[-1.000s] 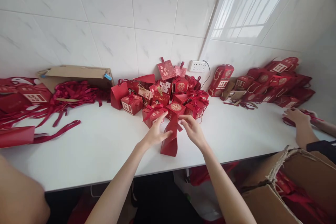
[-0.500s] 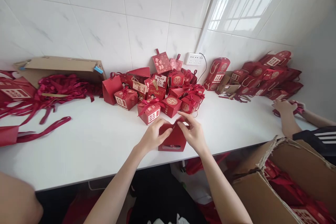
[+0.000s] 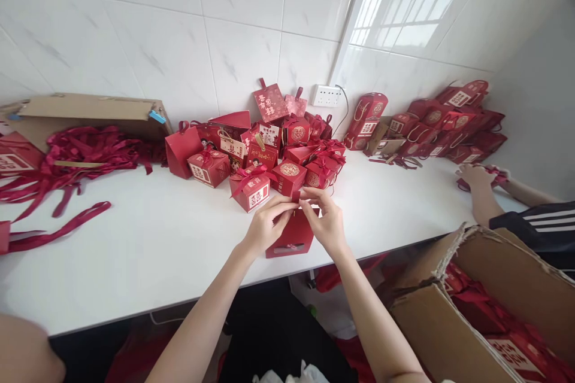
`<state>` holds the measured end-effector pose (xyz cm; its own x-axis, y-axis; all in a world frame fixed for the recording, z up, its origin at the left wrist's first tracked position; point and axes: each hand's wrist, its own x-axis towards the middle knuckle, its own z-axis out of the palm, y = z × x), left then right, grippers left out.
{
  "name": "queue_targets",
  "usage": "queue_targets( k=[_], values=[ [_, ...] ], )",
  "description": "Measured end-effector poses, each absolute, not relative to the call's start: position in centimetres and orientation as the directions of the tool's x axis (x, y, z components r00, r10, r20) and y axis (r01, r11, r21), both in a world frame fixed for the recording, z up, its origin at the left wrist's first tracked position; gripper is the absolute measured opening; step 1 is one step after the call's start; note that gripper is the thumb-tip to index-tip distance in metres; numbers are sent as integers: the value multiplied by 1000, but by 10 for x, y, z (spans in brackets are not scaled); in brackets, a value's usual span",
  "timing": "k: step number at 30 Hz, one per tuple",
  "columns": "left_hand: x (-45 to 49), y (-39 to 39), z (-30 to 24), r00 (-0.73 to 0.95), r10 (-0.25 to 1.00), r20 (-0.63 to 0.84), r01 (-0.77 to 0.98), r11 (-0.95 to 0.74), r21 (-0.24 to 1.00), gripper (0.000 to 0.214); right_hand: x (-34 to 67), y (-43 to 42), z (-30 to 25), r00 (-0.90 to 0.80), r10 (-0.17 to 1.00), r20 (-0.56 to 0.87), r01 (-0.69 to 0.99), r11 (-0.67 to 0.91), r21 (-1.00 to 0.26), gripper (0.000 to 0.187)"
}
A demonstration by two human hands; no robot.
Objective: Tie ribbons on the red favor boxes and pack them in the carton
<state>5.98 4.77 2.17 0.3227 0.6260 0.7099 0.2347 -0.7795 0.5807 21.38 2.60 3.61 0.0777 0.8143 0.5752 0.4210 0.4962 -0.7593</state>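
Observation:
A red paper gift box [image 3: 291,233] stands upright near the front edge of the white table [image 3: 179,257], a slot-like window low on its front. My left hand [image 3: 266,224] pinches its top edge from the left. From the right, my right hand [image 3: 324,215] pinches the same top, thumb and fingers close together. A short dark red ribbon loop [image 3: 296,196] sticks up between my fingertips. Just behind my hands sit finished-looking red boxes, among them one with a bow [image 3: 251,185] and one with a gold round emblem [image 3: 288,176].
Red ribbons [image 3: 90,149] spill from a cardboard box [image 3: 90,109] at left. More red boxes [image 3: 449,122] are piled at far right, near another person's hands [image 3: 480,179]. An open carton [image 3: 431,317] of red boxes stands at lower right. A power strip [image 3: 327,96] is on the wall.
My fingers have closed together at the box's top, and the ribbon loop now shows upright between them. The view has shifted slightly to the right.

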Motion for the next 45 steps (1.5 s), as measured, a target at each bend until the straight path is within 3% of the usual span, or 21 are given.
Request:
queue_targets(
  k=[9,17,45],
  values=[
    [57,46,20,356,645,676,296,-764,573,28,211,18,7,-61,679,732,610,606,-511,25],
    [56,45,20,369,661,654,319,-751,579,28,210,18,8,-33,717,696,611,565,-554,13],
    [55,48,20,380,683,623,284,-728,624,24,217,19,21,-19,837,547,476,488,-732,11]
  ],
)
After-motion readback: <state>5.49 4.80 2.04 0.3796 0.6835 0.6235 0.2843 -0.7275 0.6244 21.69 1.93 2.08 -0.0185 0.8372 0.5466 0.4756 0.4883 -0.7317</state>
